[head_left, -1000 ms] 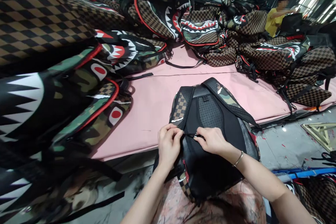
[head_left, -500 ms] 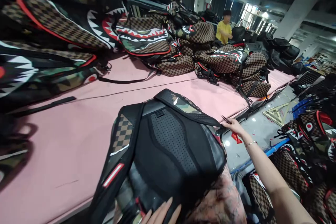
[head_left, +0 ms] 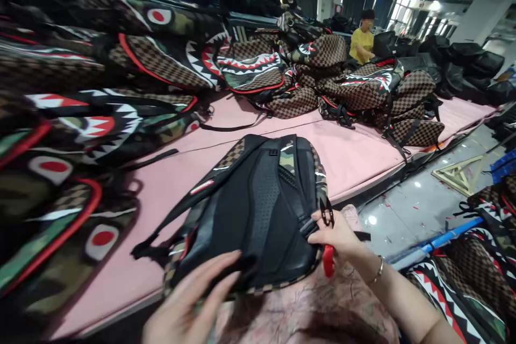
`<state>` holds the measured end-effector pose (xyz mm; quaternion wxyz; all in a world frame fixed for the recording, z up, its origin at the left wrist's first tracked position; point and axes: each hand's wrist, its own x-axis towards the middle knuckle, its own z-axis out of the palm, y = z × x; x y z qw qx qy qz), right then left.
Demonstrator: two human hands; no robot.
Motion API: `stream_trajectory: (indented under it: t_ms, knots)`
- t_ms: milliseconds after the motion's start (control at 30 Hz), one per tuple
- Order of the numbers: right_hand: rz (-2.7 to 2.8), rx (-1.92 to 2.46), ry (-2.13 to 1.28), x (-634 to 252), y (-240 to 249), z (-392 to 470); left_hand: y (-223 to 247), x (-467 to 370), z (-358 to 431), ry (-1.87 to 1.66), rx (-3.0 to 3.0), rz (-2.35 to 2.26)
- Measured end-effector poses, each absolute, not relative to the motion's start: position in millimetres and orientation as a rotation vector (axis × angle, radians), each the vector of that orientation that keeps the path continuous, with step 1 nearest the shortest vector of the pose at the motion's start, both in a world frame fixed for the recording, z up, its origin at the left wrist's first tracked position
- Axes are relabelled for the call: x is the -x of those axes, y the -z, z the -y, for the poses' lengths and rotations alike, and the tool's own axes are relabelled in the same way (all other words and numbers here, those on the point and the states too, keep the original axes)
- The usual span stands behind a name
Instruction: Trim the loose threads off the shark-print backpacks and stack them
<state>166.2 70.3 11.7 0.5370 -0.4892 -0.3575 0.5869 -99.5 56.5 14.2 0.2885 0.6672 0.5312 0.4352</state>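
Observation:
A backpack [head_left: 264,209] with black padded back panel, shoulder straps and brown checked and camouflage sides lies back-up before me, partly over the pink table's front edge. My right hand [head_left: 338,234] is closed around small black thread snips [head_left: 326,212], their tips pointing up. Its fingers also touch the lower part of the right strap [head_left: 308,223]. Under this hand hangs a red tag or ribbon [head_left: 328,260]. Slightly blurred, my left hand [head_left: 193,295] lies over the bag's lower left part with fingers stretched and apart. Something dark near its fingertips is too blurred to name.
Shark-mouth backpacks [head_left: 161,59] are heaped along the back and left of the pink table [head_left: 346,166]. More bags [head_left: 455,279] lie low at the right beside a blue bar [head_left: 451,236]. A person in yellow [head_left: 362,43] stands beyond the table.
My right hand has come in from the outstretched strap end to the bag's lower right side. The right strap now lies against the panel. My left hand has moved left, and the view has turned left.

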Motion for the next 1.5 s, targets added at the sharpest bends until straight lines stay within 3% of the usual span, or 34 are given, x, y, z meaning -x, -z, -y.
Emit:
stream_trajectory:
  t_ms: [233,600,767,1133,1333,1500]
  knots:
    - [0.976,1.182,-1.408,-127.9,-27.5,-61.4,-45.3,21.6,-56.2,-1.348,-1.274,-1.130]
    - [1.161,1.208,-1.330,-120.8,-37.3,-54.7,-58.2,26.3,-69.8,-1.131,-1.532,-1.204]
    - [1.369,1.217,-1.298,-129.4,-41.2,-47.1,-49.1,19.3,-64.0,-1.374,-1.517,-1.359]
    - [2.431,1.202,-0.307,-180.0,-109.1,-71.2,-49.9,5.6,-58.3,-1.582,-1.605,-1.425]
    - [2.713,1.216,-0.108,-168.8,-134.7,-78.6,-52.8,3.8,-57.2,-1.516,-1.648,-1.390]
    - [2.669,1.210,-0.186,-172.8,-130.2,-83.1,-46.3,5.4,-60.3,-1.437,-1.225,-1.336]
